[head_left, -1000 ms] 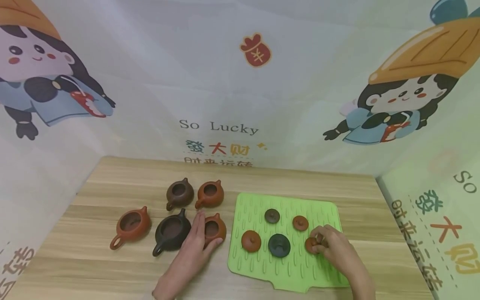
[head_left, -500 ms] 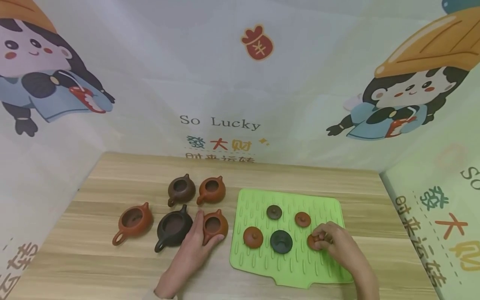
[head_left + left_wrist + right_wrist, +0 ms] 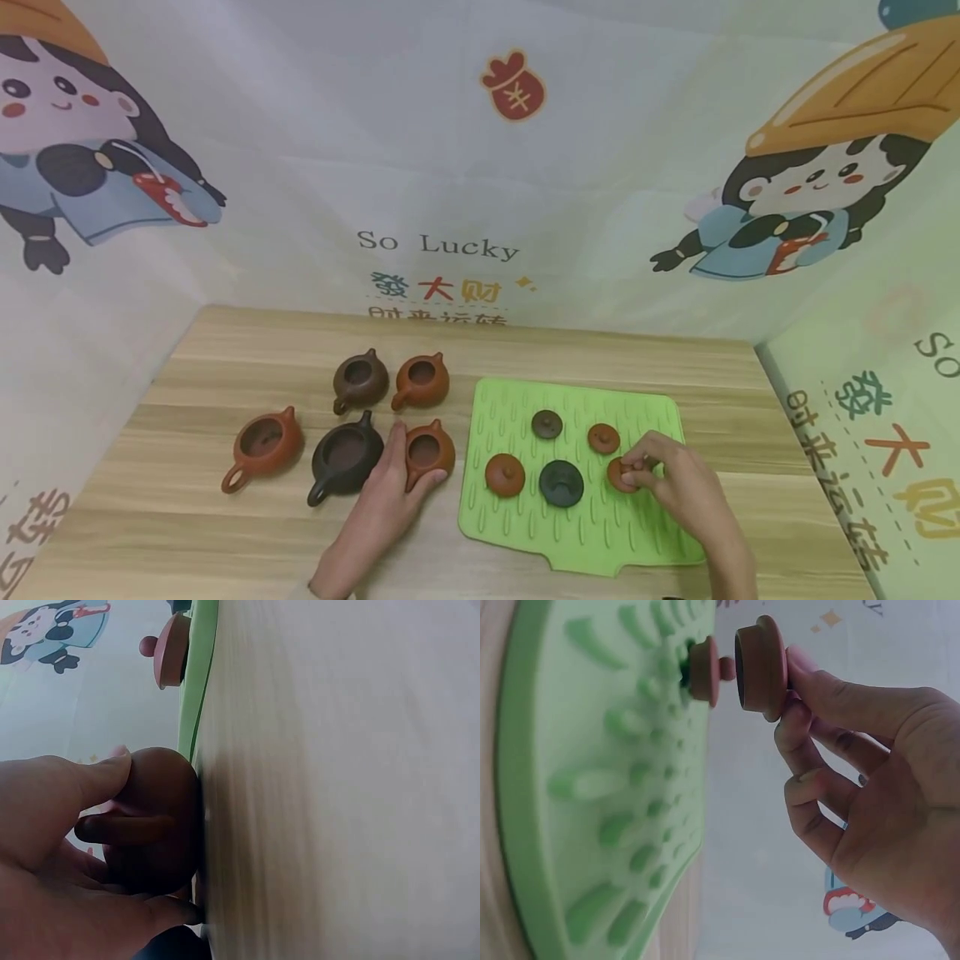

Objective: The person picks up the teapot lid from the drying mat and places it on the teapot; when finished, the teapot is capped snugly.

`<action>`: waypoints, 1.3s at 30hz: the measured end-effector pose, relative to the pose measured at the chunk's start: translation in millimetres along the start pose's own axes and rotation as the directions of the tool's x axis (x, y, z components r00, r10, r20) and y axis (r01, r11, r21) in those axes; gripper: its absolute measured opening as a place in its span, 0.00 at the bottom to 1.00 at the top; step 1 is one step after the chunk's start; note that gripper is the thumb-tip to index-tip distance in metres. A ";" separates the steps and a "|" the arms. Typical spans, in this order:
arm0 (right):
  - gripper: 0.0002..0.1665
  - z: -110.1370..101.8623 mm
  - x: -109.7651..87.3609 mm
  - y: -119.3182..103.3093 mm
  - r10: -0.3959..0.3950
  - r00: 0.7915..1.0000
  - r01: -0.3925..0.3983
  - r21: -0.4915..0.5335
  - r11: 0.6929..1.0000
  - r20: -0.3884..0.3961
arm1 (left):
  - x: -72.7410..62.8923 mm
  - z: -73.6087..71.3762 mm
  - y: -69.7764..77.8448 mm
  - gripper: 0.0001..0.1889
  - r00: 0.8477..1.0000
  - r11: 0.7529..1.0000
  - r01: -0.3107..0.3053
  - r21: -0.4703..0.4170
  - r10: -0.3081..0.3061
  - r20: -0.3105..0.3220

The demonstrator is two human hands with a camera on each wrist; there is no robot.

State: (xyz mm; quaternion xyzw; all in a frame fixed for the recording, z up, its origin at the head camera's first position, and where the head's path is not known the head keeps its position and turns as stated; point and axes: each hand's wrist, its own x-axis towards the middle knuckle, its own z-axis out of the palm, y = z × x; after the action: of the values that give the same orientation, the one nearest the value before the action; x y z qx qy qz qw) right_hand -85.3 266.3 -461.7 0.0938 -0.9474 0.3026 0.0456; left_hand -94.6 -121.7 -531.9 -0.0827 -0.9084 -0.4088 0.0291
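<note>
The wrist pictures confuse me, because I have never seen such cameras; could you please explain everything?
There is no machine: a person works bare-handed. The wide picture comes from a camera on the head; the two close ones, from a camera on each wrist. On the wooden table stand five lidless teapots; beside them, four lids lie on a green mat. The left hand grips the reddish teapot nearest the mat; the right hand pinches a fifth, reddish lid above the mat.

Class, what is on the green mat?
Brown lid, black lid and two reddish lids; the right hand holds a fifth lid above. The mat under resting lids is hidden.
</note>
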 end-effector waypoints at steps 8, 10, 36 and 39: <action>0.14 3.5 10.7 -14.3 -0.115 0.990 0.115 -0.001 0.993 -0.079 | 1.2 -1.8 3.8 0.55 1.000 1.000 -0.025 -0.007 0.025 -0.011; 0.14 3.8 13.8 -18.6 -0.119 0.990 0.120 0.007 0.993 -0.070 | 1.7 -1.2 3.1 0.54 1.000 1.000 -0.016 -0.004 0.016 -0.006; 0.15 33.3 41.6 -69.0 -0.210 0.978 0.209 0.115 0.971 -0.007 | 2.4 -1.3 2.5 0.54 0.999 0.999 0.037 -0.016 -0.036 0.032; 0.16 36.0 43.7 -72.8 -0.217 0.976 0.215 0.112 0.970 -0.001 | 3.1 -5.1 7.5 0.52 0.997 0.999 0.053 -0.013 -0.052 0.052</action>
State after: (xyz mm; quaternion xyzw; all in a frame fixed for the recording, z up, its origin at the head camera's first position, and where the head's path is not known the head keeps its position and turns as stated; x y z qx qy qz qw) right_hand -114.2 180.7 -443.6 0.2005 -0.9135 0.3476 0.0676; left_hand -96.4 -120.3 -522.7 -0.0696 -0.9078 -0.4136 -0.0058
